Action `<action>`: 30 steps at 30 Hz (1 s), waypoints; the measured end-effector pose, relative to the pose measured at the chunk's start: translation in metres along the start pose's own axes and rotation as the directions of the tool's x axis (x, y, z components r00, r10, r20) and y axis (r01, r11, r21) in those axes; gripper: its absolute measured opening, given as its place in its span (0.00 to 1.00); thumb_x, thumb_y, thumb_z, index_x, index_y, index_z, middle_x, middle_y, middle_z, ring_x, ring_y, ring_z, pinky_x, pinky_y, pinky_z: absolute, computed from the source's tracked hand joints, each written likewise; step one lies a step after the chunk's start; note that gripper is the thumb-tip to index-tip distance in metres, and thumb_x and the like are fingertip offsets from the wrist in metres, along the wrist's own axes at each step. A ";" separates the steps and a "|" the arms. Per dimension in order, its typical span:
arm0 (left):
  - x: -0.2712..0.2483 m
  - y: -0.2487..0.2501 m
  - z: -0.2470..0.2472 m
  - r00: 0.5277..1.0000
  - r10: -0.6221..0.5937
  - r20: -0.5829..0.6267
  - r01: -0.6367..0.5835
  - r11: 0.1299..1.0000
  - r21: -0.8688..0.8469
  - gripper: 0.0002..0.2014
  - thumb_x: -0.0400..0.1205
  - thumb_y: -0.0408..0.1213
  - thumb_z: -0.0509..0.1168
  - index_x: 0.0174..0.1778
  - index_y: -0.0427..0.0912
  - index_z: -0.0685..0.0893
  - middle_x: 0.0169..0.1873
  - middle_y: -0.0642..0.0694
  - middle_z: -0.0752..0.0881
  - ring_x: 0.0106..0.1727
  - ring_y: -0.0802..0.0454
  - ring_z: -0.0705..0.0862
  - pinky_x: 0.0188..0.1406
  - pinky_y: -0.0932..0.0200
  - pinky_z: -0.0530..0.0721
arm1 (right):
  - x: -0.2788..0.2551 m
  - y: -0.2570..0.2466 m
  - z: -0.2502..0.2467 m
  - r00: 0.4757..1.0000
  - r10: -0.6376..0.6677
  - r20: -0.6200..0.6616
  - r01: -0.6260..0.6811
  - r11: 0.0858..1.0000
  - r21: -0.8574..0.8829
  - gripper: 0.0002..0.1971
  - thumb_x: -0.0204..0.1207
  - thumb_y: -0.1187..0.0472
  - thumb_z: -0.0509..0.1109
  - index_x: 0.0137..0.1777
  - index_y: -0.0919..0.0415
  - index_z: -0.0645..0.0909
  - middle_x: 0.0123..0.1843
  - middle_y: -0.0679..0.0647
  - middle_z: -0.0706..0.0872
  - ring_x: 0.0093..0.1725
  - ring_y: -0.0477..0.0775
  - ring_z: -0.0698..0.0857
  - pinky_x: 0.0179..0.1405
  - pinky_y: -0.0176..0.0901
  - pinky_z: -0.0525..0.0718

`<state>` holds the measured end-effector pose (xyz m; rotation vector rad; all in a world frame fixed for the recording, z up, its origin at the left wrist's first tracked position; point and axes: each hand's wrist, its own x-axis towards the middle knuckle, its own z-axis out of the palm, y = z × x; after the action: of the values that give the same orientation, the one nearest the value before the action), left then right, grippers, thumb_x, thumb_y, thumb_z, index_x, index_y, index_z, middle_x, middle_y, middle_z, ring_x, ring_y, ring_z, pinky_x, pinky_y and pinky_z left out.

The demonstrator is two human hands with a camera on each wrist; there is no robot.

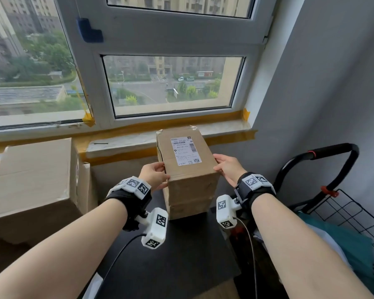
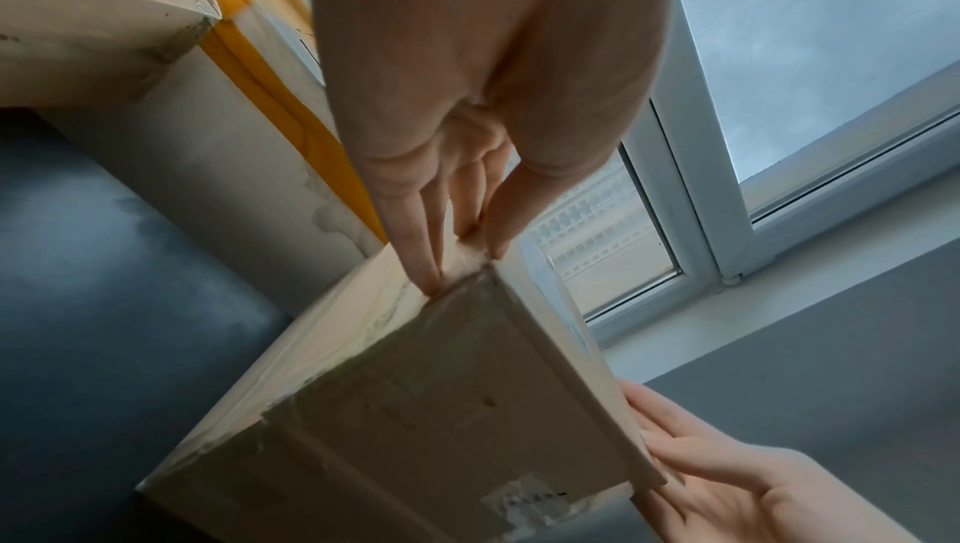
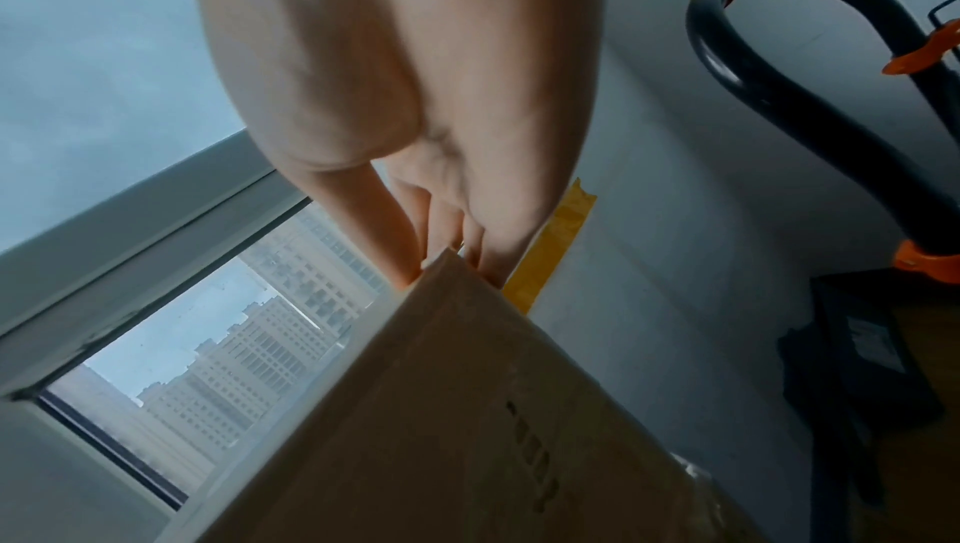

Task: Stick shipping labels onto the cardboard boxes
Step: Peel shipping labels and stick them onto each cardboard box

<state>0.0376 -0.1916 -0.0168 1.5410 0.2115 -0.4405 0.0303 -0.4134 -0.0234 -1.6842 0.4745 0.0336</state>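
Observation:
A tall brown cardboard box (image 1: 190, 186) stands on the dark table (image 1: 171, 255) just below the window sill. A white shipping label (image 1: 186, 151) with barcodes lies flat on its top face. My left hand (image 1: 157, 175) pinches the box's near left top corner, thumb on top and fingers down the side. My right hand (image 1: 228, 167) grips the near right top edge the same way. In the left wrist view the left hand (image 2: 462, 264) pinches the corner of the box (image 2: 415, 408), with the right hand (image 2: 727, 482) on the opposite edge. The right wrist view has the right hand (image 3: 446, 260) clamped on the box (image 3: 467, 408).
A large cardboard box (image 1: 30, 180) sits close on the left of the table. A wire cart (image 1: 343, 212) with a black handle (image 1: 333, 152) and a teal bag (image 1: 343, 244) stands at the right. The window sill (image 1: 225, 128) with yellow tape runs behind.

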 end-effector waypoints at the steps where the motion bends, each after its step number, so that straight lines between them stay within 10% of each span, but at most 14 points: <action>1: 0.004 -0.002 0.000 1.000 0.000 -0.002 0.000 1.000 0.025 0.27 0.78 0.13 0.59 0.74 0.33 0.70 0.63 0.46 0.79 0.65 0.43 0.80 0.53 0.52 0.86 | 0.000 0.001 0.000 1.000 -0.002 0.001 0.002 0.999 -0.038 0.31 0.72 0.85 0.55 0.75 0.71 0.68 0.75 0.63 0.74 0.73 0.62 0.75 0.71 0.52 0.76; 5: 0.006 -0.006 -0.007 0.997 0.074 -0.014 -0.067 0.954 0.292 0.28 0.77 0.22 0.66 0.75 0.37 0.72 0.71 0.41 0.78 0.68 0.43 0.80 0.65 0.44 0.81 | -0.011 -0.006 0.003 0.999 -0.046 0.010 0.048 0.961 -0.273 0.29 0.74 0.81 0.59 0.76 0.68 0.68 0.76 0.62 0.74 0.75 0.59 0.73 0.73 0.49 0.74; 11: -0.027 0.009 -0.045 0.928 0.371 -0.018 -0.191 0.518 0.834 0.19 0.82 0.42 0.60 0.69 0.45 0.77 0.63 0.44 0.84 0.64 0.43 0.82 0.63 0.53 0.79 | -0.052 -0.031 0.031 0.978 -0.197 0.068 0.179 0.625 -0.760 0.22 0.82 0.57 0.61 0.76 0.55 0.71 0.76 0.55 0.75 0.74 0.59 0.74 0.72 0.48 0.71; 21: -0.092 -0.001 -0.176 0.819 0.560 0.130 -0.136 -0.031 0.990 0.13 0.85 0.40 0.53 0.57 0.40 0.79 0.56 0.42 0.84 0.61 0.42 0.80 0.54 0.47 0.82 | -0.108 -0.049 0.163 0.877 -0.328 0.350 0.449 0.306 -0.840 0.19 0.81 0.55 0.57 0.70 0.54 0.76 0.73 0.54 0.78 0.71 0.58 0.77 0.70 0.51 0.75; 30: -0.123 -0.031 -0.293 0.846 0.532 0.039 -0.020 -0.041 0.999 0.11 0.84 0.34 0.55 0.56 0.39 0.80 0.54 0.42 0.84 0.58 0.43 0.81 0.55 0.49 0.83 | -0.137 -0.045 0.296 0.789 -0.338 0.513 0.593 0.201 -0.779 0.19 0.81 0.52 0.59 0.71 0.52 0.75 0.73 0.51 0.78 0.70 0.57 0.77 0.69 0.53 0.77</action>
<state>-0.0452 0.1163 -0.0052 3.1056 -0.2744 0.2302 -0.0076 -0.0871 0.0058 -2.8881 -0.4318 0.0506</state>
